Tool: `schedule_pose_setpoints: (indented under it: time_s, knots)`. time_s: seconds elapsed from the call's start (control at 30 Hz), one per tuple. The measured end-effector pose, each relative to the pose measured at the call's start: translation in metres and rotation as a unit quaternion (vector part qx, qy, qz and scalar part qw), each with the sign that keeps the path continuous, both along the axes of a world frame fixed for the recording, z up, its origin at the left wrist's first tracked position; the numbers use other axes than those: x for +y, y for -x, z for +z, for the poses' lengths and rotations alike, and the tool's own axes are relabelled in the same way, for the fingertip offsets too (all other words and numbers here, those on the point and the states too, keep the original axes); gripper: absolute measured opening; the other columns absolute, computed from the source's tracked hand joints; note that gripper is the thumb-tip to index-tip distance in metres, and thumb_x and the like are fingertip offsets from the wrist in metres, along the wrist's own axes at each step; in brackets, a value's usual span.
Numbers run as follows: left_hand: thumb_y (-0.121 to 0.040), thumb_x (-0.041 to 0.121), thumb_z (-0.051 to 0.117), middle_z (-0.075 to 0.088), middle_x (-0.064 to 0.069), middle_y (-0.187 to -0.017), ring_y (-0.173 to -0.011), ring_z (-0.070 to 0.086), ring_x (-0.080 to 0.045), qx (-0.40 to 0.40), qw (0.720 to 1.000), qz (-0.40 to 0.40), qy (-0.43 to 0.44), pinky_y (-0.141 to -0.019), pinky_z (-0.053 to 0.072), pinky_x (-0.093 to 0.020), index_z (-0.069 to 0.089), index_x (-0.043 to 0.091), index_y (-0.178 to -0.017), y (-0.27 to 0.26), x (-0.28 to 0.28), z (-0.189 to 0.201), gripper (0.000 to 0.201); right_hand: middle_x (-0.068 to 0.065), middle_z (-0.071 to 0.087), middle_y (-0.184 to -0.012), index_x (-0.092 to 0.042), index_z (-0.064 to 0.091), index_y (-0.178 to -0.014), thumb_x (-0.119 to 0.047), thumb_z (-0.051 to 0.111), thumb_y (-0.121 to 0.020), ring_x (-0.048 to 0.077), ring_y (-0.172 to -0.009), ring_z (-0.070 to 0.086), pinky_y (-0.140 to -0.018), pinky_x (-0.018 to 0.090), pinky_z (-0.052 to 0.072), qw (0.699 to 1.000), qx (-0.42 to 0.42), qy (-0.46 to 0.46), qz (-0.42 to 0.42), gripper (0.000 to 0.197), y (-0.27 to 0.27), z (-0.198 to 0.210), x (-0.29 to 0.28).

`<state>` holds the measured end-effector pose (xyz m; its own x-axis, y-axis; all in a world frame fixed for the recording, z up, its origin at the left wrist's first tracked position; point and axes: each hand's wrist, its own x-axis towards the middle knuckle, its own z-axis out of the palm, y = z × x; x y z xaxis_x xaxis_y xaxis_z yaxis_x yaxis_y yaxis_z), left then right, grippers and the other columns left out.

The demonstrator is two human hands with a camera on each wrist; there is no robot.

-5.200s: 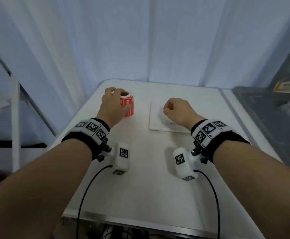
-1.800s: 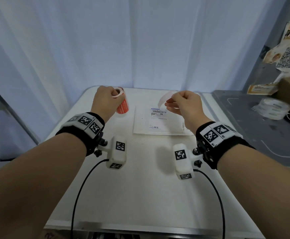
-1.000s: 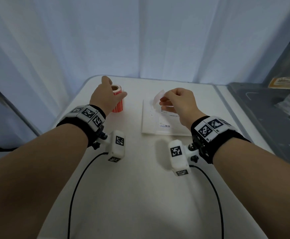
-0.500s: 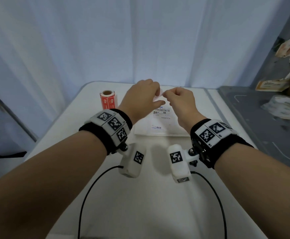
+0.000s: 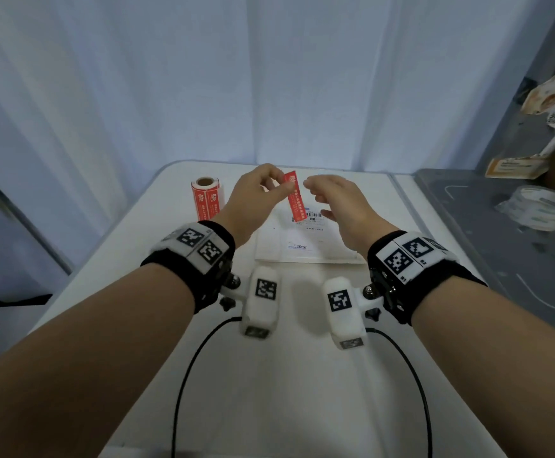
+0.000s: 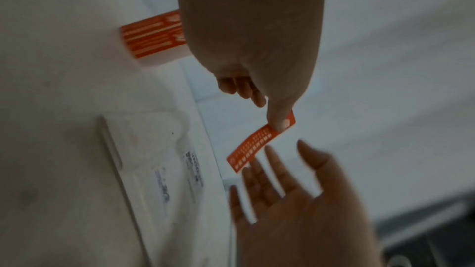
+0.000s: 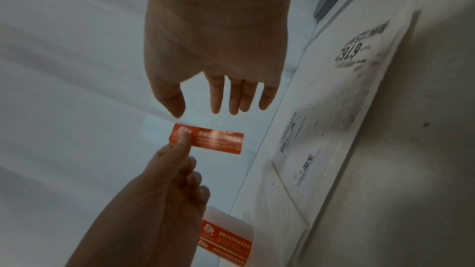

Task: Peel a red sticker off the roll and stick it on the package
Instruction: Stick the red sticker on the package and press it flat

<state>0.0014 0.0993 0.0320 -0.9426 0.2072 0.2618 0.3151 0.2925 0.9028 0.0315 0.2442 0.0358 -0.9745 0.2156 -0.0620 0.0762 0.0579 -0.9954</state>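
A peeled red sticker (image 5: 295,199) hangs in the air above the white package (image 5: 302,241), which lies flat on the table. My left hand (image 5: 282,185) pinches the sticker's top end between thumb and fingers; the left wrist view shows the thumb on the sticker (image 6: 257,146). My right hand (image 5: 315,197) hovers just right of the sticker with its fingers spread and nothing in them, as the right wrist view confirms for the right hand (image 7: 205,107) and sticker (image 7: 216,142). The red sticker roll (image 5: 206,198) stands upright at the back left, with no hand on it.
The white table (image 5: 269,375) ends at a curtain behind. A grey surface (image 5: 500,252) adjoins on the right, carrying a roll of clear tape (image 5: 538,206) and cardboard boxes. Wrist camera cables trail over the table's near part.
Half a second ago both hands met at the strip above the package. Now the left hand alone holds the red sticker, and the right hand has let go and opened.
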Motion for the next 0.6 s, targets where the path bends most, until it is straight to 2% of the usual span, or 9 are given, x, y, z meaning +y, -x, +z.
schedule_pose_setpoints:
  time_s: [0.07,0.13,0.23,0.33,0.4,0.47,0.53,0.6]
  knots:
    - [-0.087,0.026,0.063,0.035,0.007,-0.064,-0.056,0.03,-0.006,-0.067,0.995,-0.003,-0.068,-0.052,0.028,-0.014,0.056,0.026,-0.073,0.0,-0.006,-0.003,0.015,-0.003,0.061,-0.096,-0.021,0.064,-0.092,-0.031,0.065,-0.082,0.011,-0.094,0.055,-0.089,0.031,0.041,0.999,-0.039,-0.018,0.033,0.014,0.003,-0.006,0.001]
    - [-0.087,0.029,0.063,0.034,0.006,-0.066,-0.059,0.029,-0.008,-0.104,0.989,-0.009,-0.102,-0.057,0.025,-0.02,0.057,0.026,-0.077,0.0,-0.009,-0.005,0.012,-0.002,0.064,-0.091,-0.021,0.066,-0.089,-0.031,0.066,-0.081,0.013,-0.091,0.059,-0.086,0.03,0.042,0.996,-0.059,-0.026,0.061,0.013,0.005,-0.011,0.0]
    - [-0.089,0.03,0.061,0.041,0.006,-0.07,-0.063,0.034,-0.008,-0.126,0.986,-0.011,-0.106,-0.06,0.028,-0.02,0.058,0.023,-0.083,0.0,-0.012,-0.008,0.009,0.0,0.064,-0.082,-0.016,0.066,-0.083,-0.025,0.066,-0.083,0.013,-0.078,0.059,-0.075,0.026,0.043,0.995,-0.058,-0.035,0.068,0.009,0.008,-0.015,-0.003]
    - [-0.09,0.024,0.06,0.055,0.007,-0.083,-0.074,0.049,-0.004,-0.109,0.991,0.011,-0.08,-0.069,0.037,-0.015,0.064,0.017,-0.099,0.006,-0.017,-0.015,0.012,0.003,0.061,-0.075,-0.009,0.066,-0.083,-0.017,0.065,-0.084,0.012,-0.066,0.054,-0.066,0.024,0.045,0.996,-0.05,-0.058,0.051,0.008,0.017,-0.016,-0.003]
    - [-0.09,0.022,0.059,0.063,0.003,-0.102,-0.091,0.057,-0.006,-0.075,0.997,0.029,0.002,-0.079,0.04,-0.013,0.065,0.009,-0.114,0.015,-0.022,-0.022,0.028,0.005,0.059,-0.073,-0.005,0.065,-0.083,-0.012,0.063,-0.084,0.013,-0.064,0.054,-0.063,0.024,0.048,0.992,-0.058,-0.095,0.056,0.007,0.024,-0.015,0.0]
    - [-0.092,0.021,0.056,0.063,-0.005,-0.12,-0.11,0.058,-0.015,-0.055,0.991,0.033,0.115,-0.091,0.041,-0.018,0.059,0.005,-0.126,0.024,-0.029,-0.027,0.038,0.007,0.058,-0.071,-0.002,0.064,-0.084,-0.009,0.062,-0.085,0.014,-0.062,0.054,-0.062,0.023,0.05,0.986,-0.071,-0.136,0.07,0.007,0.032,-0.015,0.004]
    - [-0.093,0.022,0.052,0.057,-0.007,-0.133,-0.124,0.052,-0.021,-0.038,0.967,-0.001,0.253,-0.104,0.038,-0.027,0.056,0.008,-0.13,0.035,-0.033,-0.033,0.04,0.009,0.058,-0.068,-0.001,0.062,-0.08,-0.006,0.061,-0.085,0.015,-0.057,0.054,-0.057,0.02,0.051,0.979,-0.084,-0.164,0.084,0.007,0.039,-0.015,0.008]
    - [-0.094,0.025,0.05,0.048,-0.007,-0.143,-0.135,0.042,-0.023,-0.029,0.929,-0.051,0.365,-0.115,0.029,-0.035,0.054,0.012,-0.133,0.044,-0.036,-0.038,0.041,0.008,0.06,-0.068,-0.005,0.061,-0.072,-0.006,0.064,-0.085,0.014,-0.055,0.055,-0.052,0.017,0.051,0.974,-0.089,-0.19,0.091,0.014,0.046,-0.017,0.012]
